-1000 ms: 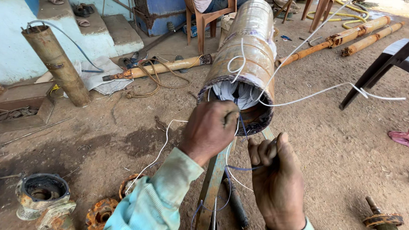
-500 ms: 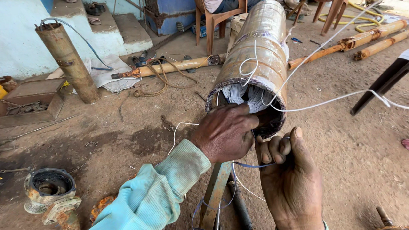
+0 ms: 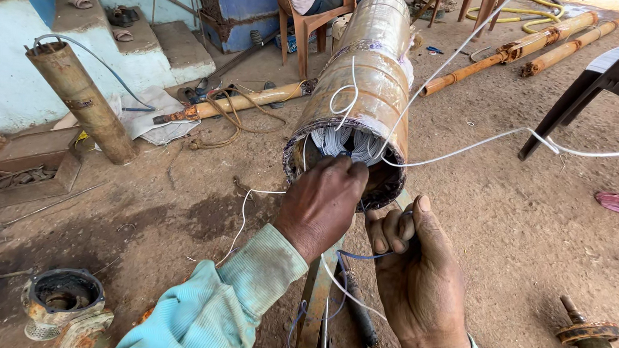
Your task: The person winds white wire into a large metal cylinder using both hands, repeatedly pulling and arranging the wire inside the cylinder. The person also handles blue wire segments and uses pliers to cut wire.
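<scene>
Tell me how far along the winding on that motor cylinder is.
Done: white wire coils already sit inside the open end of the metal cylinder. In hand: the left hand presses at the coils, the right hand grips thin wires below the rim. Left: loose white wire trails out over the ground, not tucked in.

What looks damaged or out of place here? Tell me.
The metal cylinder has a ragged, rusty rim at its open end, where the left hand reaches in. White wires trail loose from it across the dirt.
</scene>
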